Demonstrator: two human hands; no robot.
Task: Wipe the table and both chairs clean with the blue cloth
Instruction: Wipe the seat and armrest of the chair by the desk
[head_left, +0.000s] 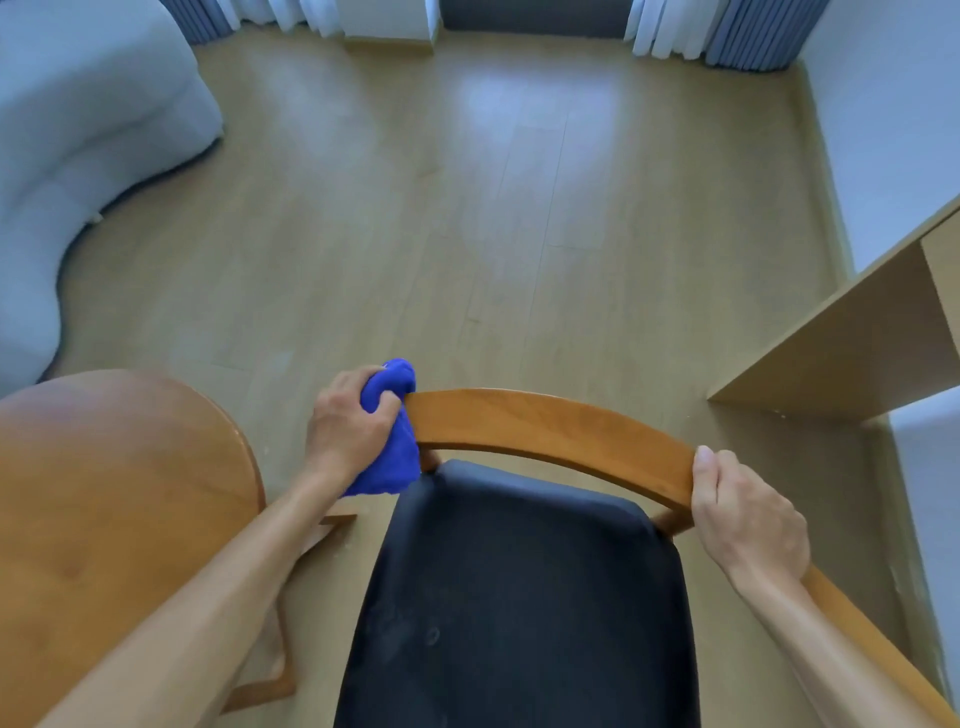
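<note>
A wooden chair with a curved top rail (545, 426) and a black padded seat (519, 597) stands right below me. My left hand (348, 426) is shut on the bunched blue cloth (395, 452), pressing it around the left end of the rail. My right hand (748, 514) grips the right end of the rail where it meets the armrest. The round wooden table (114, 493) lies at the lower left, beside the chair. Only one chair is in view.
A light grey sofa (78, 130) fills the upper left. A pale wooden desk (857, 343) juts in at the right against a white wall. Wood-plank floor (467, 208) stretches ahead to curtains at the far wall.
</note>
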